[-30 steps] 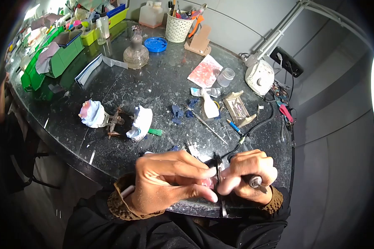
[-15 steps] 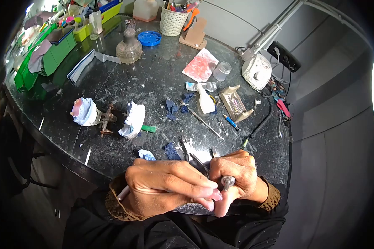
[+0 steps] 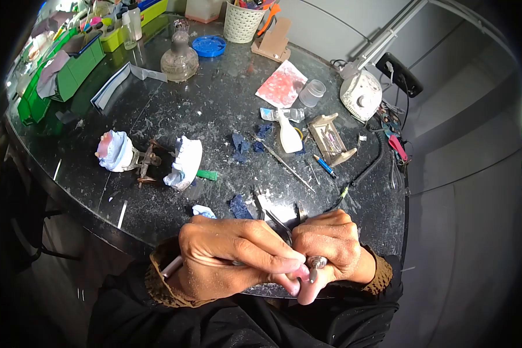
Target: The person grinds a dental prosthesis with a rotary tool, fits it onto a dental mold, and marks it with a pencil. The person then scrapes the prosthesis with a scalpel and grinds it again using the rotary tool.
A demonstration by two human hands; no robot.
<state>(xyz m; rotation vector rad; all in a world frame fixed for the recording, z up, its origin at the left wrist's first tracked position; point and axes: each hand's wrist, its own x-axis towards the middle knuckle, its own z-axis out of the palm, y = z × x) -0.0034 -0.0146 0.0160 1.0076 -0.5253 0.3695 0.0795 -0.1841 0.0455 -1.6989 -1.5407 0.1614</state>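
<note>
My left hand (image 3: 240,255) is closed, its fingertips pinching a small pink piece (image 3: 302,271) that looks like dental acrylic. Fingers cover most of that piece. My right hand (image 3: 330,243) wraps round a rotary handpiece (image 3: 317,262), whose metal nose and tip point down beside the pink piece. I cannot tell whether the tip touches it. The two hands meet at the front edge of the bench. To their left, white dental casts (image 3: 184,163) stand on a metal articulator (image 3: 149,162). Dark blue scraps (image 3: 239,207) lie just beyond my left hand.
On the dark bench (image 3: 226,116) are a white bottle (image 3: 290,138), a wooden tool rest (image 3: 332,139), a blue pen (image 3: 325,166) and a thin metal tool (image 3: 290,168). The white control unit (image 3: 361,95) sits at right, with a black cord (image 3: 368,171) nearby. Green bins (image 3: 78,69) stand back left.
The pink piece shows less between my left fingers, and the handpiece's tip has tilted slightly downward. The view has shifted a little. Both hands keep their holds.
</note>
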